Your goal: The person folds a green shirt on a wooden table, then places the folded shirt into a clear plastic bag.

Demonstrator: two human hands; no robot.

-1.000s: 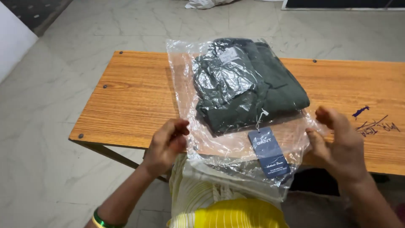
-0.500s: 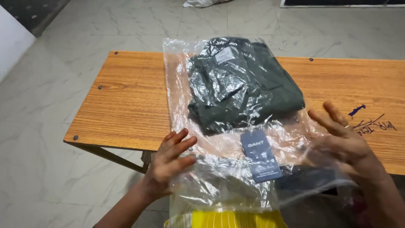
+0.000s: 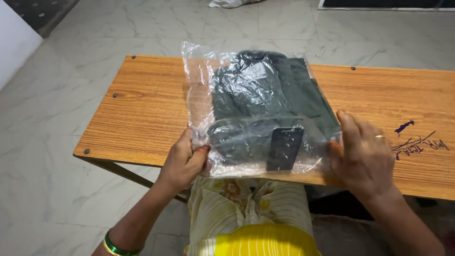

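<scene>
A clear plastic bag (image 3: 199, 80) lies on a wooden table (image 3: 142, 109), with a folded dark green garment (image 3: 265, 95) inside. A dark hang tag (image 3: 284, 148) shows through the plastic near the bag's front end. My left hand (image 3: 184, 163) pinches the bag's near left corner at the table's front edge. My right hand (image 3: 365, 154) grips the bag's near right corner, a ring on one finger. The bag's near end looks folded over.
The table stands on a pale marble floor. Dark ink scribbles (image 3: 417, 140) mark the wood at the right. My yellow striped clothing (image 3: 251, 218) shows below the table edge. A white crumpled thing (image 3: 232, 3) lies on the floor at the back.
The bag's loose open end, which hung over the table edge, has been turned up onto the bag. Both hands moved from under the flap to the bag's near corners.
</scene>
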